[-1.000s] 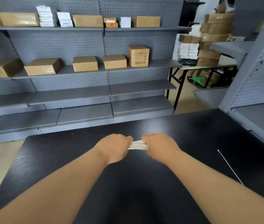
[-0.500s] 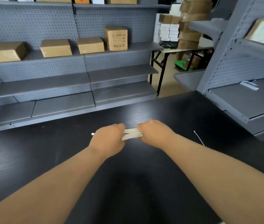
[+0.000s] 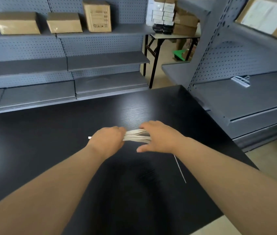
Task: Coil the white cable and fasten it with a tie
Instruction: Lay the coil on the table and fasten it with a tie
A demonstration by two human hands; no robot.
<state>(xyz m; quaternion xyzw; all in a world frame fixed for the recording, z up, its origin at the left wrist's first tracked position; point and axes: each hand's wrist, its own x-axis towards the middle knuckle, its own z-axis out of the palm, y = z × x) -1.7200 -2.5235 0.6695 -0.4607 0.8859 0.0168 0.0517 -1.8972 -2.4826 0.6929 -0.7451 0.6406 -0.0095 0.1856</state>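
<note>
Cable (image 3: 136, 135): white, bunched into a flat bundle of strands, stretched between the two hands, mid-table (image 3: 49, 141).
Left hand (image 3: 108, 141): fist curled tight round the bundle's left end; a small white cable tip pokes out just left of it.
Right hand (image 3: 159, 138): lies over the bundle's right end, thumb splayed out free; fingers are hidden, so a grip can't be told.
Tie (image 3: 179, 168): thin, white, flat on the table, just near of the right wrist.
Far: grey shelves (image 3: 107, 59) with cardboard boxes (image 3: 18, 22).
</note>
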